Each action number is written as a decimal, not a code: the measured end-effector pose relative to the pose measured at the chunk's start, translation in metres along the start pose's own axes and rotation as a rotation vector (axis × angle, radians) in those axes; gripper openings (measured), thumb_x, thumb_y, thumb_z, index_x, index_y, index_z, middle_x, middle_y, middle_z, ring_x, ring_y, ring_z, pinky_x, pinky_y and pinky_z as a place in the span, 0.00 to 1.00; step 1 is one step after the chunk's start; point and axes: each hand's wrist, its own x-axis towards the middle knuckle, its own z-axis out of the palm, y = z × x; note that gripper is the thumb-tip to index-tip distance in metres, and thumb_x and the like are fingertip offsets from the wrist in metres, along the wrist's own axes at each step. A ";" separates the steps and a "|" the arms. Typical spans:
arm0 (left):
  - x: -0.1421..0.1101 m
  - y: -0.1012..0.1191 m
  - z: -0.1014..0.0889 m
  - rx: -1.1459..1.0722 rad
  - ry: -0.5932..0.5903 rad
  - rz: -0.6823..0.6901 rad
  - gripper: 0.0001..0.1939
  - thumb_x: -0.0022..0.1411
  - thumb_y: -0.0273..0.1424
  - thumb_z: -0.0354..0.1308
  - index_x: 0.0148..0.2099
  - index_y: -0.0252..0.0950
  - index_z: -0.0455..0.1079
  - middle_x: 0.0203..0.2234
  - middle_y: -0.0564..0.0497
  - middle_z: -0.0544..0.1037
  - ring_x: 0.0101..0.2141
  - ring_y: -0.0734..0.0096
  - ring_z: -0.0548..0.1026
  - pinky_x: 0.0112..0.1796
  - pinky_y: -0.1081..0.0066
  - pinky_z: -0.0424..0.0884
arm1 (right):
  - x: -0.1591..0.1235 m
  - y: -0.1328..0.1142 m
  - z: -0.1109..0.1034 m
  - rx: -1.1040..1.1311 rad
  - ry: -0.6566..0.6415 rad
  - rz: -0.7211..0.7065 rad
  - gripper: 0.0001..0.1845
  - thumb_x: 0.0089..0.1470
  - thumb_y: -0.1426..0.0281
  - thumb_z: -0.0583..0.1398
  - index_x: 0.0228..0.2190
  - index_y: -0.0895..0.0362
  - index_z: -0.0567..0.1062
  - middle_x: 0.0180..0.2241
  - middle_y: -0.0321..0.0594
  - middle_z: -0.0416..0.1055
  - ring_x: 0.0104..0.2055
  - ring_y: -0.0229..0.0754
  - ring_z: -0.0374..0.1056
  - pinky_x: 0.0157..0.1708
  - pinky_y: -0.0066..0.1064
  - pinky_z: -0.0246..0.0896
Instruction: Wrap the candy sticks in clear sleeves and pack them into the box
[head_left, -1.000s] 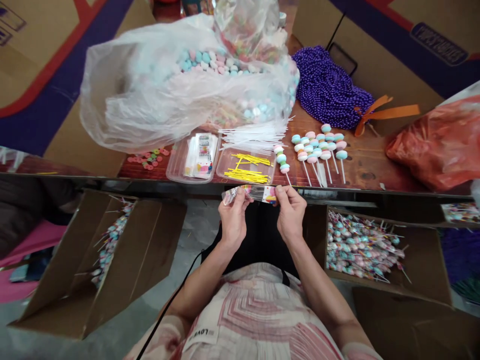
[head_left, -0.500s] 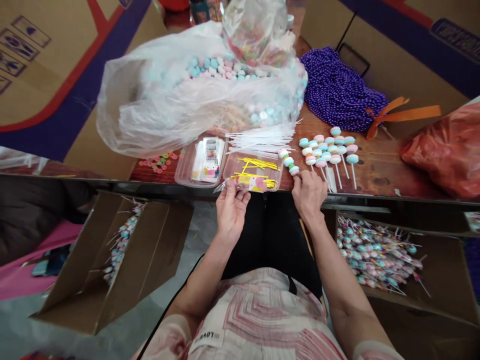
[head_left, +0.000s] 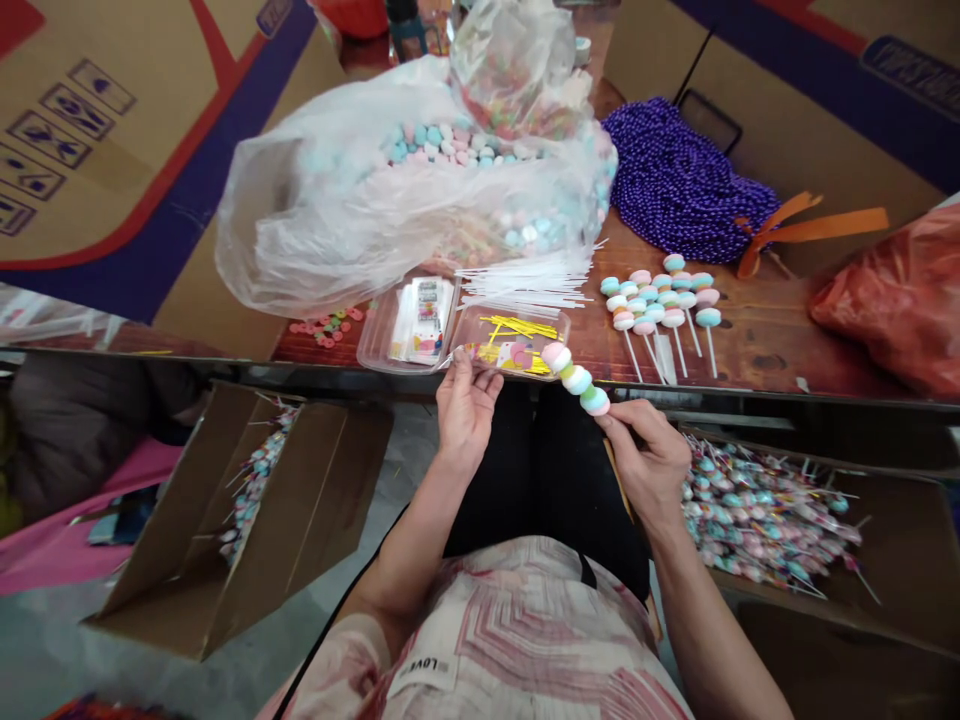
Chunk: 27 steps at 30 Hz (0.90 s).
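Note:
Pinched in my left hand (head_left: 466,410) is the end of a small clear plastic bag (head_left: 514,353) printed with pink and yellow spots. It lies across the front of a clear tray (head_left: 564,330) of yellow twist ties (head_left: 517,328). My right hand (head_left: 649,455) is closed on the lower end of a marshmallow skewer (head_left: 576,380), whose stick is mostly hidden by the fingers. Pastel marshmallows alternate with green pieces along it, and its top end is at the bag's right end; I cannot tell if it is inside. More marshmallow skewers (head_left: 660,300) lie on the table to the right.
Another tray (head_left: 367,345) holds flat printed bags. White sticks (head_left: 525,280), a big bag of marshmallows (head_left: 300,210), candy rings (head_left: 330,328) and purple cord (head_left: 682,180) lie behind. Cartons of wrapped skewers (head_left: 772,510) stand below the table edge on both sides.
My right hand has lifted the marshmallow skewer off the table edge and drawn it toward me, its top now by the bag. My left hand keeps its hold on the bag.

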 end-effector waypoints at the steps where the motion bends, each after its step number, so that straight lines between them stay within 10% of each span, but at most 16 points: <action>1: 0.000 0.000 0.000 0.004 -0.001 0.003 0.19 0.51 0.42 0.73 0.33 0.35 0.71 0.25 0.55 0.76 0.28 0.78 0.76 0.35 0.74 0.71 | 0.000 0.001 -0.001 -0.024 -0.015 -0.033 0.03 0.59 0.72 0.64 0.33 0.53 0.79 0.29 0.34 0.76 0.31 0.38 0.70 0.36 0.34 0.59; 15: 0.007 0.000 -0.007 0.222 -0.151 0.194 0.25 0.45 0.49 0.73 0.34 0.35 0.71 0.24 0.56 0.77 0.25 0.76 0.77 0.29 0.76 0.74 | 0.006 0.009 -0.019 -0.280 -0.184 -0.324 0.02 0.60 0.74 0.63 0.34 0.56 0.77 0.29 0.37 0.75 0.32 0.39 0.71 0.37 0.36 0.56; 27: -0.009 -0.010 -0.004 0.267 -0.263 0.125 0.26 0.50 0.52 0.69 0.37 0.37 0.67 0.32 0.51 0.83 0.30 0.71 0.82 0.39 0.67 0.79 | -0.005 -0.008 0.016 -0.109 -0.101 -0.168 0.06 0.62 0.73 0.60 0.35 0.55 0.78 0.29 0.38 0.72 0.29 0.37 0.69 0.30 0.29 0.63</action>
